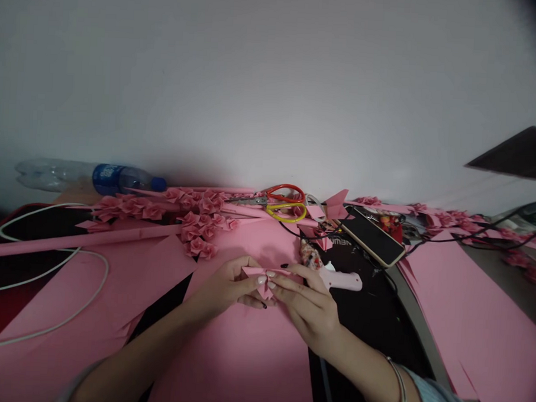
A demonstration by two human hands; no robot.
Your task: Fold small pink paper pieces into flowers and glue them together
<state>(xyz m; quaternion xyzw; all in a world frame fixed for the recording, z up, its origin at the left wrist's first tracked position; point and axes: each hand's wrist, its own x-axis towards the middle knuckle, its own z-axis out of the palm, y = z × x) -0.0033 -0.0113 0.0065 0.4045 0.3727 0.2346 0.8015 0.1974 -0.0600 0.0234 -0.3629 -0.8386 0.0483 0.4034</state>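
A small folded piece of pink paper (264, 291) is pinched between both hands, above a large pink sheet (243, 366). My left hand (229, 285) grips its left side, thumb on the near face and fingers behind. From the right, my right hand (310, 303) closes on the other side, and its thumb and fingertips meet the left thumb at the middle. Part of the folded paper is hidden by the fingers. Beyond the hands lie several pink paper roses (200, 230) in a cluster. A white-handled tool (342, 280) rests just past my right hand.
Scissors with red and yellow handles (285, 203) lie at the back. A phone (373, 236) sits to the right among black cables. On the left are a plastic bottle (113, 178), a white cable (102, 277) and a pink paper roll (80, 240). More pink sheets (480, 317) lie right.
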